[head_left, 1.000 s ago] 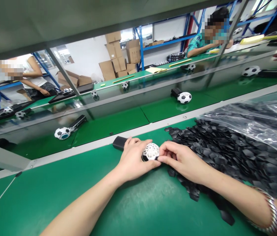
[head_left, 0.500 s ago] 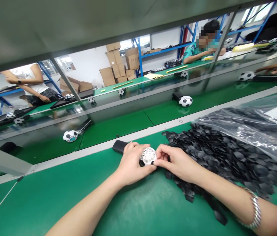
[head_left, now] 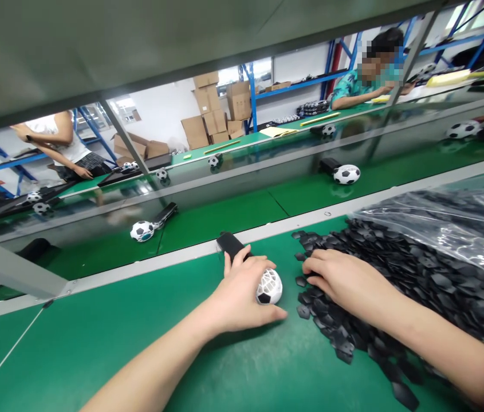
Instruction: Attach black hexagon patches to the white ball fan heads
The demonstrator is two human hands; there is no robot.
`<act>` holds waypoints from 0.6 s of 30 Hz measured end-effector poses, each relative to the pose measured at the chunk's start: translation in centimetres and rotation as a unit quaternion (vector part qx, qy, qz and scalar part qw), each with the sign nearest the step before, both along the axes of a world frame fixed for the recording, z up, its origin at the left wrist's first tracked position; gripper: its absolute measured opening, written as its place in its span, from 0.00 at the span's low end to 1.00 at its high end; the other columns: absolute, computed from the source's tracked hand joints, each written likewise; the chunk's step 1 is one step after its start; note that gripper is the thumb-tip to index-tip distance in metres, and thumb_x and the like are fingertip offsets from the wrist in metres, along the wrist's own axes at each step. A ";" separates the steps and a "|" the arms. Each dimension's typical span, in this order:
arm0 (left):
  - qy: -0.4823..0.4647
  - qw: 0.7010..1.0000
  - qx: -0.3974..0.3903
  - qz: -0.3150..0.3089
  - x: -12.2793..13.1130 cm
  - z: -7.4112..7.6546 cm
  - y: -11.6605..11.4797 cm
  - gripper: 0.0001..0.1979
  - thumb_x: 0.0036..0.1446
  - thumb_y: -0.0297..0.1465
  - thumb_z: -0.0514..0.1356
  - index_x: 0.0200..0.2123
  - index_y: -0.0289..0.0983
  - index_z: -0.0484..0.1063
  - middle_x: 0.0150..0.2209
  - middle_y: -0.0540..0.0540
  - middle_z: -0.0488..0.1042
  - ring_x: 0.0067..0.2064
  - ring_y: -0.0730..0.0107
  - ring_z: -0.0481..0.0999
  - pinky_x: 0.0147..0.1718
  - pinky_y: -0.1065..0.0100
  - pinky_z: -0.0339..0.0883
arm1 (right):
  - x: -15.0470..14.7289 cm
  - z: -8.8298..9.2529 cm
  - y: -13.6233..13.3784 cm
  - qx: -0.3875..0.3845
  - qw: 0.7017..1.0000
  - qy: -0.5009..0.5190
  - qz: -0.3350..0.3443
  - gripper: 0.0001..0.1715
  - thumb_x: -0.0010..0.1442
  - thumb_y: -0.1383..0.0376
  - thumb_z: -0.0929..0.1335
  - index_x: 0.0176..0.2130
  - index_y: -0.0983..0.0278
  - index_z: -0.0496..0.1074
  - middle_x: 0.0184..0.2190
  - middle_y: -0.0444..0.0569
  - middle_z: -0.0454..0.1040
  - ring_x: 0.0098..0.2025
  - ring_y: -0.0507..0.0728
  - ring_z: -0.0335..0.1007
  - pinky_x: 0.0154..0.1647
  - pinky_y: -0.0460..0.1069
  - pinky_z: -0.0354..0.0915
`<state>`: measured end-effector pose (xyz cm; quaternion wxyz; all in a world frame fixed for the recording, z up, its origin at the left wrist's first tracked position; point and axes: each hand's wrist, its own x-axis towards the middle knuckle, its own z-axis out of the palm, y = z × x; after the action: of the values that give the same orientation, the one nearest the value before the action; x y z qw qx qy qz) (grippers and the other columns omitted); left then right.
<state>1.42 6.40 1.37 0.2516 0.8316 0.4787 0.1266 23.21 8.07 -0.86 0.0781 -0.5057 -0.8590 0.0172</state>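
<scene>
My left hand (head_left: 242, 294) is wrapped round a white lattice ball (head_left: 269, 286) that has a black handle (head_left: 231, 245) sticking out behind it toward the belt edge. One black patch shows on the ball's lower face. My right hand (head_left: 345, 283) rests palm down on the near edge of a heap of small black plastic pieces (head_left: 400, 274), fingers curled onto them. What the fingers pinch, if anything, is hidden. Both hands lie on the green work surface (head_left: 95, 343).
A clear bag (head_left: 452, 223) of more black pieces lies at right. Beyond a metal rail, the green conveyor (head_left: 233, 214) carries finished soccer-ball items (head_left: 142, 230) (head_left: 346, 174). Other people work at far benches. Cardboard boxes (head_left: 209, 111) are stacked at the back.
My right hand left the ball and dropped onto the black pieces. My left hand turned the ball, so the handle now points away, and a black patch shows on it.
</scene>
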 end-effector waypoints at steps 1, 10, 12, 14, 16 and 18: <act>-0.005 1.000 0.006 0.007 0.1 0.0 -0.1 0.29 0.42 0.38 0.66 0.49 0.42 0.63 0.53 0.45 0.64 0.63 0.44 0.40 0.56 0.36 0.27 | -0.1 0.1 0.0 0.004 1.000 -0.011 0.000 0.05 0.55 0.71 0.66 0.32 0.63 0.72 0.30 0.49 0.70 0.34 0.60 0.68 0.33 0.53 0.64; 0.025 1.000 -0.013 0.014 -0.1 1.8 -0.5 0.13 0.45 0.37 0.65 0.35 0.39 0.70 0.37 0.44 0.70 0.50 0.55 0.63 0.46 0.55 0.62 | 0.0 0.5 -0.3 0.011 0.999 0.045 -0.002 0.06 0.58 0.66 0.65 0.32 0.62 0.73 0.31 0.49 0.72 0.35 0.59 0.69 0.34 0.52 0.64; 0.030 0.999 0.020 0.028 0.0 1.6 -0.8 0.05 0.49 0.32 0.60 0.31 0.38 0.69 0.34 0.45 0.70 0.48 0.58 0.63 0.46 0.56 0.62 | -0.8 1.3 0.8 -0.019 0.997 0.079 0.005 0.07 0.59 0.66 0.64 0.35 0.61 0.73 0.34 0.49 0.72 0.37 0.58 0.69 0.36 0.51 0.64; 0.035 0.998 0.039 0.039 0.1 1.2 -0.9 0.03 0.50 0.30 0.58 0.28 0.37 0.68 0.31 0.45 0.70 0.48 0.56 0.62 0.45 0.55 0.62 | -2.4 2.4 2.9 -0.056 0.995 0.087 0.014 0.07 0.59 0.67 0.64 0.36 0.62 0.73 0.35 0.48 0.73 0.37 0.57 0.69 0.38 0.50 0.64; 0.037 0.996 0.049 0.060 0.1 0.8 -1.1 0.05 0.51 0.32 0.57 0.27 0.37 0.67 0.30 0.45 0.69 0.48 0.54 0.61 0.44 0.54 0.62 | -4.9 3.2 5.7 -0.062 0.995 0.077 0.022 0.07 0.59 0.67 0.64 0.36 0.62 0.73 0.36 0.47 0.73 0.38 0.56 0.69 0.40 0.49 0.63; 0.024 0.994 0.055 0.096 -0.1 0.4 -1.2 0.07 0.52 0.34 0.56 0.27 0.37 0.67 0.31 0.44 0.69 0.47 0.53 0.61 0.45 0.51 0.62 | -7.7 3.5 8.6 -0.060 0.996 0.061 0.022 0.08 0.61 0.66 0.63 0.38 0.63 0.72 0.37 0.48 0.72 0.40 0.55 0.69 0.41 0.50 0.64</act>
<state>1.35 5.18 1.82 0.1806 0.7970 0.5548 0.1563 15.52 16.71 2.62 0.0991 -0.4884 -0.8610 0.1011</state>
